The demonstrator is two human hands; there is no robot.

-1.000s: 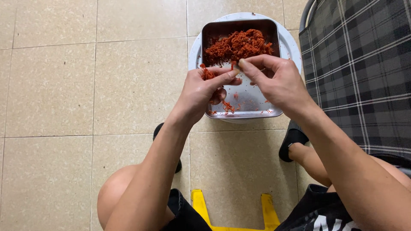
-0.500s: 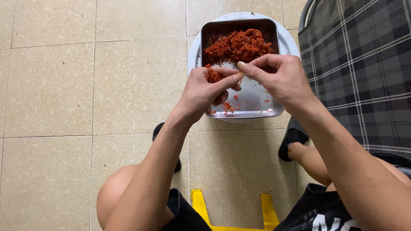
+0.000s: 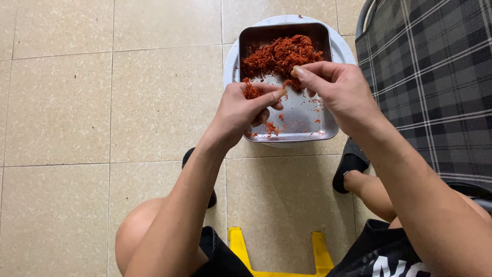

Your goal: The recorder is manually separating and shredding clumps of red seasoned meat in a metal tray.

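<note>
A: Picking through the shreds (image 3: 281, 55) goes best over the tray (image 3: 302, 120), pinching small tufts so bits drop back in, I'd say.

B: And each grip?

A: Left hand (image 3: 241, 110) curls narrow around 1 red clump; right hand (image 3: 341, 92) pinches a strand at the heap's near edge.

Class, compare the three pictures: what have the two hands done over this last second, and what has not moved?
The right hand lifted its pinch toward the red heap; the left hand keeps its red pinch. The metal tray, round stool and feet stayed put.
</note>
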